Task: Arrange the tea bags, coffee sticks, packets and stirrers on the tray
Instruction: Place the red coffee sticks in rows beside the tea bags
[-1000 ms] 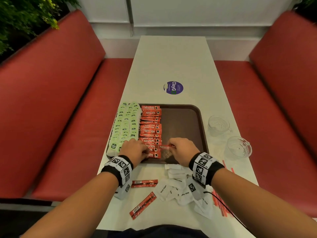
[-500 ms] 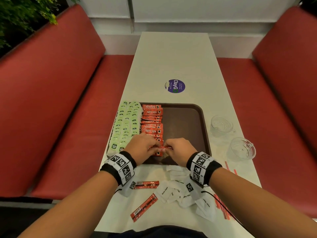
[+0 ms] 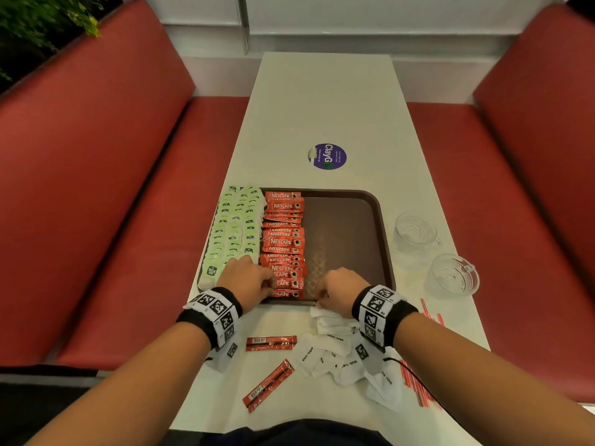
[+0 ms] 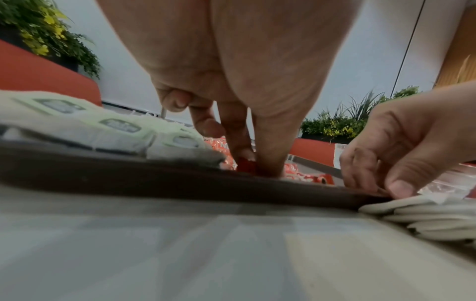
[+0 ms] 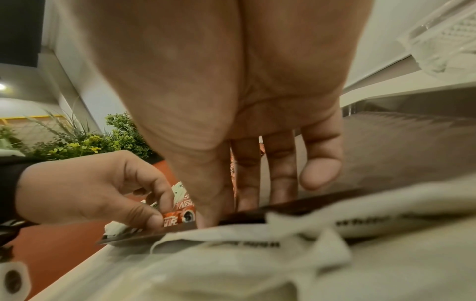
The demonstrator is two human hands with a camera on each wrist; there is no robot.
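A brown tray (image 3: pixel 346 233) holds a column of green tea bags (image 3: pixel 235 230) on its left and a row of red coffee sticks (image 3: pixel 283 243) beside them. My left hand (image 3: pixel 270 286) pinches the left end of the nearest coffee stick (image 5: pixel 180 216), which lies at the tray's near edge. My right hand (image 3: pixel 322 294) rests on the tray's near rim (image 4: pixel 128 177) with fairly straight fingers (image 5: pixel 280 173) and holds nothing I can see. White sugar packets (image 3: pixel 335 352) are heaped just under the right wrist. Red stirrers (image 3: pixel 415 381) lie at the table's right edge.
Two loose coffee sticks (image 3: pixel 271 343) (image 3: pixel 269 384) lie on the white table near me. Two glass cups (image 3: pixel 415 233) (image 3: pixel 454 275) stand right of the tray. A purple sticker (image 3: pixel 326 156) is on the table beyond the tray. Red benches flank both sides.
Both hands held one coffee stick over the tray's near end. It now lies at the near end of the row; the right hand has let go and drawn back to the rim.
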